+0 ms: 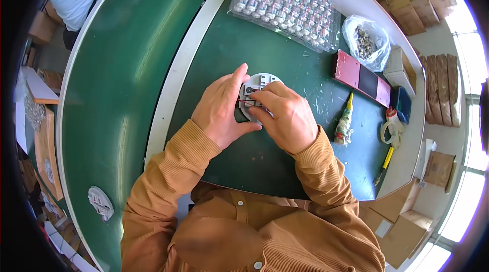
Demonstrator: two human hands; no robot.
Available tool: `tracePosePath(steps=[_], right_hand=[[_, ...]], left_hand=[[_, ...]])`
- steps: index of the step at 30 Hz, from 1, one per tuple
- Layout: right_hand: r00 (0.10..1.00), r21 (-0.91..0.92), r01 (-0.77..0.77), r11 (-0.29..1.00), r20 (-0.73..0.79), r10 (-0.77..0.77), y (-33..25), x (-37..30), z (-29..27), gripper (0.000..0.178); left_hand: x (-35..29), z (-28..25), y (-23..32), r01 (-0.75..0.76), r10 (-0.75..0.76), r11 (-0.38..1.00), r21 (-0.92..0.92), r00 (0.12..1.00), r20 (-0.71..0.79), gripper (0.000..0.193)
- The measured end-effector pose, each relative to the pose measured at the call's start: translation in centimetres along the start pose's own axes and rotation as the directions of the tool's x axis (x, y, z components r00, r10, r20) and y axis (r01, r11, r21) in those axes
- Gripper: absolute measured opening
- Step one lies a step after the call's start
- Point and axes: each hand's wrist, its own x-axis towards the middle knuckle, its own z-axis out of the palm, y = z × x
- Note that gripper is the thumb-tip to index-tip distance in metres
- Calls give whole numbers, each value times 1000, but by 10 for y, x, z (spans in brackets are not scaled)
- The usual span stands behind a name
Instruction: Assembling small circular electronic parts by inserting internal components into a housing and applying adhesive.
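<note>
With fingers [270,99] of the right hand [291,118] bent and bunched together, works at the middle of a round pale-grey device [254,87]. Impossible to tell, behind those knuckles, between gripping a small part and merely pressing on one. Spreads the left hand [218,108] in an open curve along the left side, fingers up by the rim, thumb stretched out below; not clenched, with contact at the edge likely but hard to confirm. Set between both hands, over the green bench [305,70]; resting or slightly lifted, not clear.

Could snag or nip the thin red wire [244,100] at the left edge by pressing down without first moving it aside. Might also strain a wire end through tugging at an angle. Could let the device swivel or slip from pushing harder with the right than bracing with so loose a left. Might seat a part crooked for want of a clear view past the bent fingers.

Round in outline, flat-rimmed, crowded with raised shapes: a dark ring-shaped part [249,90] left of centre, boxy white housings [265,79] toward the top. Largely hidden at lower right.
</note>
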Motion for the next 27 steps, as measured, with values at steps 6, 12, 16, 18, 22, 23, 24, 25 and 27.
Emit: tracePosePath(steps=[6,12,16,18,22,23,24,25,27], right_hand=[[993,10,-77,997,93,76,-7,7,-8,20],[993,-16,-50,999,104,52,-9,10,-7,17],[989,-32,-94,995,108,97,-11,11,-4,18],[987,-8,-97,995,128,97,-8,13,-2,16],[982,12,-76,997,172,73,-3,22,-6,15],[980,16,-64,998,189,60,-2,25,-8,15],[977,20,-51,998,206,46,-2,26,-9,14],[977,20,-47,999,209,42,-2,27,-9,14],[971,54,-89,995,226,75,-2,26,-9,15]], left_hand=[[0,0,1,-14,14,1000,21,1000,1,124],[0,0,-1,-16,16,1000,27,1000,7,120],[0,2,-2,-11,11,1000,17,1000,9,117],[1,3,-3,-6,6,1000,10,1000,8,116],[-1,2,-3,5,-5,1000,22,1000,2,115],[-2,2,-3,10,-10,999,30,1000,0,115],[-3,1,-3,15,-15,999,39,1000,-4,115],[-3,1,-3,18,-17,999,40,1000,-8,115],[-2,4,-2,22,-20,999,41,999,-40,114]])
